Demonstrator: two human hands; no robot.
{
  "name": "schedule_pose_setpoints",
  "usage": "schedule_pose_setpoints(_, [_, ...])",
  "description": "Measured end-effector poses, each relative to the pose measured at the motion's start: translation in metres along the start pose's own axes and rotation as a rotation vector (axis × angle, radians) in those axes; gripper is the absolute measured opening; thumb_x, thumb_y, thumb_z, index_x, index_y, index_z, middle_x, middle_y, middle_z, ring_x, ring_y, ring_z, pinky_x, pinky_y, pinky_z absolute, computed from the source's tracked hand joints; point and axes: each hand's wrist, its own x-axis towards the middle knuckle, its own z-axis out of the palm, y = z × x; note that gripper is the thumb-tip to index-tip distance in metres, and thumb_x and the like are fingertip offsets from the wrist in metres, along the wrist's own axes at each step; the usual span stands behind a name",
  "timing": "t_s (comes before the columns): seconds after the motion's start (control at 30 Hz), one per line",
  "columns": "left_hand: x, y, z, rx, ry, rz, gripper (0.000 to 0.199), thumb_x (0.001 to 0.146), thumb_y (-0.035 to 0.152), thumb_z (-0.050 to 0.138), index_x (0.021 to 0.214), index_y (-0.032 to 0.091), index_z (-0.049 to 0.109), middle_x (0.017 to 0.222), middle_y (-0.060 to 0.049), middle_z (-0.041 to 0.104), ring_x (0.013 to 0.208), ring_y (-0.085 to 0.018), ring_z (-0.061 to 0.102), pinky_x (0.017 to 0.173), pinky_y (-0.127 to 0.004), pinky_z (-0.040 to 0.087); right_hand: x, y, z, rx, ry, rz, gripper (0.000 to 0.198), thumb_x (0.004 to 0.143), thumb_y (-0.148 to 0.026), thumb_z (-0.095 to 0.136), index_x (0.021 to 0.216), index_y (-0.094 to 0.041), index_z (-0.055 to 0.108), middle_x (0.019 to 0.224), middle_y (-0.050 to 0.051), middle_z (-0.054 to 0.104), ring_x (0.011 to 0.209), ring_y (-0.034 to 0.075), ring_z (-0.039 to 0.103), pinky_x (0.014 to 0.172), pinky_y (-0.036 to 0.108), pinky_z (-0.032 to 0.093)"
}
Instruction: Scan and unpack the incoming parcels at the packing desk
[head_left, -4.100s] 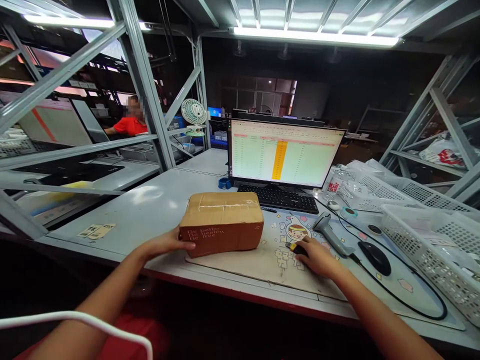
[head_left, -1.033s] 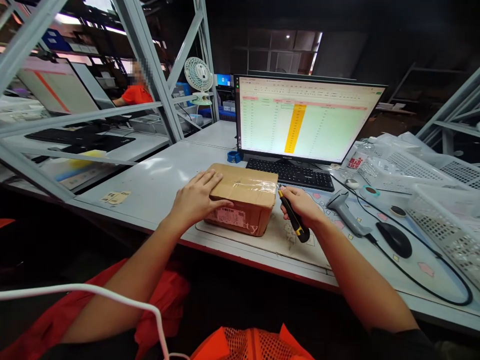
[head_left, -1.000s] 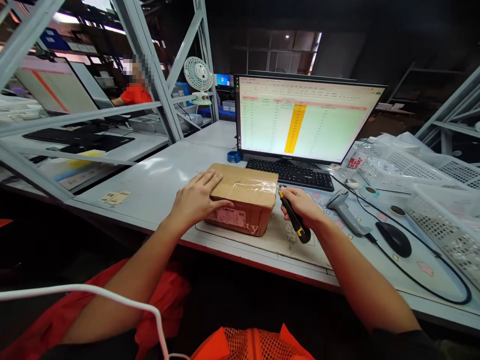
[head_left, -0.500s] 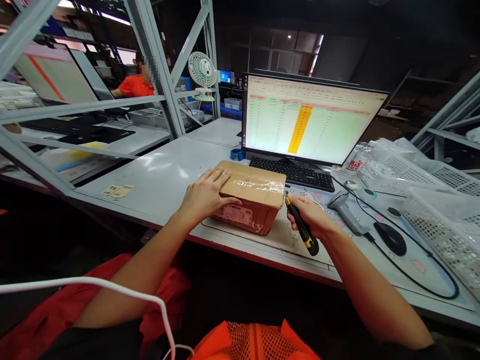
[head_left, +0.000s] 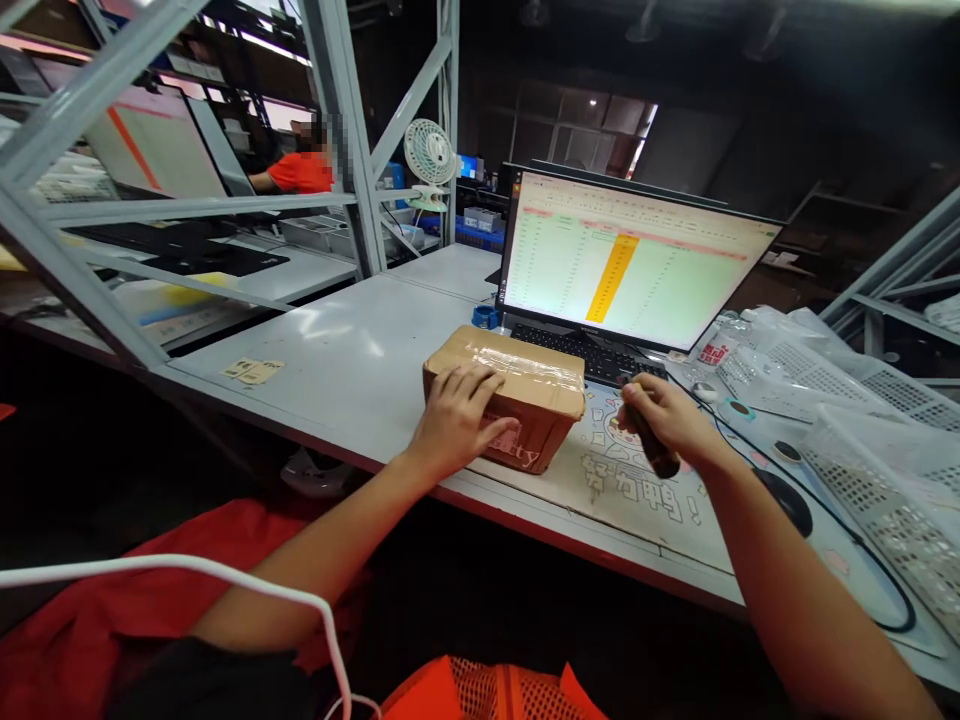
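A taped brown cardboard box [head_left: 536, 372] sits near the front edge of the desk, with a label and white lettering on its front. My left hand [head_left: 456, 425] rests against its near upper edge, fingers spread over the top and the thumb across the front face. To the right of the box and apart from it, my right hand [head_left: 671, 412] is closed round the dark handle of a utility knife [head_left: 654, 447]. The knife is blurred, and its blade cannot be made out.
Behind the box stand a keyboard [head_left: 551, 342] and a lit monitor [head_left: 637, 255]. A mouse [head_left: 784, 500], a black cable and white plastic baskets [head_left: 877, 480] lie on the right. Metal frame posts [head_left: 349, 150] rise at the left, with a person [head_left: 304, 172] beyond. A blue tape roll [head_left: 486, 317] is near the monitor.
My right hand has drawn the knife away from the box's right end, to the right. My left hand has slid nearer along the top edge. The view has shifted slightly.
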Motion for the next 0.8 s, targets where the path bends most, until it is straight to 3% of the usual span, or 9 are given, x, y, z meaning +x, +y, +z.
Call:
schedule_pose_setpoints(0.07, [-0.006, 0.000, 0.017, -0.034, 0.113, -0.004, 0.049, 0.105, 0.058, 0.061, 0.135, 0.019, 0.067, 0.134, -0.015, 0.071, 0.127, -0.033, 0.061, 0.113, -0.048, 0.039, 0.020, -0.024, -0.006, -0.271, 0.040, -0.149, 0.029, 0.103, -0.051, 0.055, 0.100, -0.023, 0.061, 0.074, 0.004, 0.072, 0.065, 0.019, 0.065, 0.064, 0.031, 0.050])
schedule_pose_setpoints(0.13, [-0.007, -0.002, 0.030, -0.031, 0.186, -0.043, 0.042, 0.105, 0.057, 0.062, 0.127, 0.022, 0.070, 0.127, -0.013, 0.074, 0.121, -0.031, 0.064, 0.107, -0.047, 0.039, 0.045, -0.057, 0.006, -0.492, 0.003, -0.281, 0.025, 0.104, -0.040, 0.052, 0.110, -0.022, 0.069, 0.081, 0.005, 0.074, 0.071, 0.020, 0.065, 0.070, 0.032, 0.049])
schedule_pose_setpoints(0.3, [-0.005, -0.007, 0.042, -0.035, 0.258, -0.041, 0.036, 0.103, 0.056, 0.066, 0.117, 0.023, 0.074, 0.116, -0.008, 0.077, 0.108, -0.028, 0.066, 0.098, -0.045, 0.039, 0.105, -0.132, 0.091, -0.907, -0.174, -0.476, 0.031, 0.106, -0.036, 0.052, 0.121, -0.023, 0.076, 0.116, 0.013, 0.078, 0.099, 0.028, 0.071, 0.080, 0.035, 0.048])
schedule_pose_setpoints(0.4, [-0.005, -0.007, 0.043, -0.023, 0.293, -0.028, 0.036, 0.105, 0.056, 0.064, 0.110, 0.022, 0.075, 0.107, -0.007, 0.077, 0.100, -0.027, 0.065, 0.094, -0.044, 0.039, 0.125, -0.154, 0.134, -1.052, -0.236, -0.552, 0.034, 0.106, -0.034, 0.049, 0.122, -0.020, 0.076, 0.118, 0.017, 0.077, 0.103, 0.032, 0.072, 0.080, 0.036, 0.048])
schedule_pose_setpoints(0.47, [-0.005, -0.007, 0.045, -0.016, 0.287, -0.033, 0.038, 0.104, 0.059, 0.064, 0.106, 0.022, 0.075, 0.102, -0.007, 0.077, 0.098, -0.027, 0.065, 0.092, -0.044, 0.039, 0.131, -0.160, 0.148, -1.101, -0.252, -0.571, 0.035, 0.106, -0.032, 0.047, 0.120, -0.019, 0.076, 0.118, 0.018, 0.077, 0.103, 0.032, 0.073, 0.079, 0.035, 0.049])
schedule_pose_setpoints(0.63, [-0.006, -0.010, 0.048, -0.007, 0.244, -0.036, 0.036, 0.103, 0.058, 0.066, 0.105, 0.023, 0.075, 0.098, -0.007, 0.075, 0.095, -0.027, 0.065, 0.092, -0.045, 0.039, 0.131, -0.160, 0.150, -1.164, -0.279, -0.621, 0.035, 0.104, -0.027, 0.047, 0.119, -0.019, 0.077, 0.115, 0.019, 0.077, 0.100, 0.033, 0.074, 0.078, 0.037, 0.050])
schedule_pose_setpoints(0.8, [-0.006, -0.010, 0.044, -0.018, 0.181, -0.058, 0.035, 0.103, 0.057, 0.067, 0.108, 0.023, 0.076, 0.104, -0.007, 0.077, 0.099, -0.027, 0.066, 0.094, -0.044, 0.039, 0.114, -0.154, 0.129, -1.237, -0.347, -0.577, 0.030, 0.102, -0.024, 0.052, 0.111, -0.018, 0.080, 0.106, 0.020, 0.077, 0.095, 0.034, 0.074, 0.078, 0.040, 0.051])
